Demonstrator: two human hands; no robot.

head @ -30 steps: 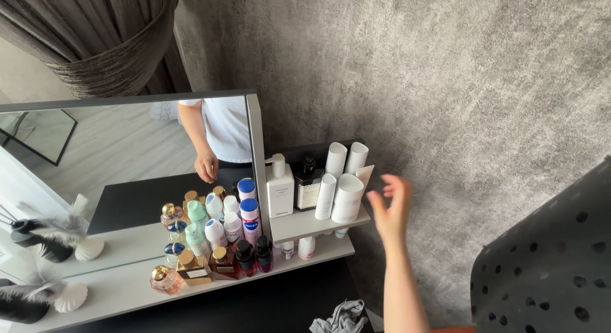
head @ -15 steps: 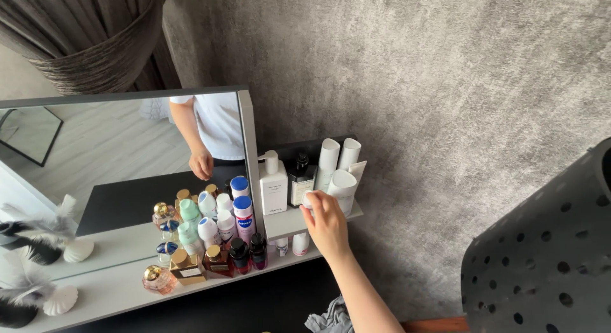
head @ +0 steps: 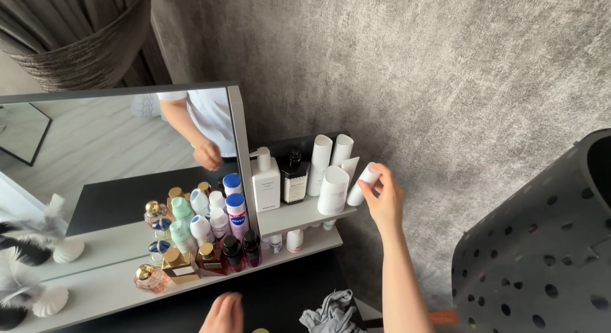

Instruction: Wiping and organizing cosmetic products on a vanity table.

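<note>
White tube (head: 363, 183) pinched in the right hand (head: 385, 202), fingers curled round its upper end, thumb against the side. Tilted, lower end just beside the outer edge of the small shelf (head: 305, 213), close to the fat white bottle (head: 333, 190) standing there. Behind that, two tall white cylinders (head: 331, 153) leaning on the grey wall (head: 414, 85). Further along the shelf, a dark bottle (head: 294, 177) with a pale label and a white pump bottle (head: 265, 180), right against the mirror (head: 114, 148) frame. Below, on the long white ledge (head: 114, 288), a crowd of small bottles: blue-capped white spray (head: 237, 215), mint-green ones, dark red ones, gold-capped perfumes. Left hand (head: 224, 314) low at the bottom edge, only the back showing, perhaps loosely curled; grip impossible to tell, nothing seen held. Grey cloth (head: 331, 312) crumpled beside it. Black perforated surface (head: 541, 250) at far right.
</note>
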